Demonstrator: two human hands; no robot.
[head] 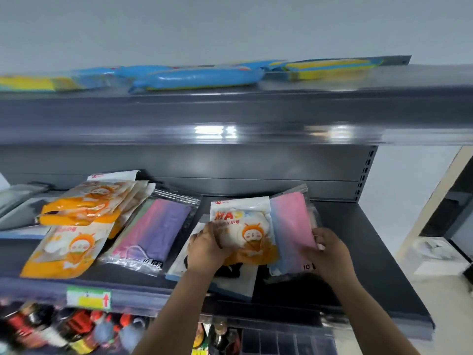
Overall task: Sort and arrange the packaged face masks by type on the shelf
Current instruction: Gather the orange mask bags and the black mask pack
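Note:
On the dark middle shelf [358, 239] my left hand [207, 248] grips the lower left of a white-and-orange cartoon mask pack [245, 226]. My right hand [329, 252] pinches the right edge of a clear pack of pink-and-blue masks [294, 226] beside it. Under both lies a pack with black masks [230, 274]. To the left sit a clear pack of pink-and-purple masks [156, 226] and a pile of orange cartoon packs [82, 216].
The top shelf [230, 111] carries blue and yellow packages [199, 78]. Bottles [64, 329] stand on the shelf below, behind a green-and-yellow price tag [88, 298]. Grey packs [20, 203] lie at the far left. The middle shelf's right end is bare.

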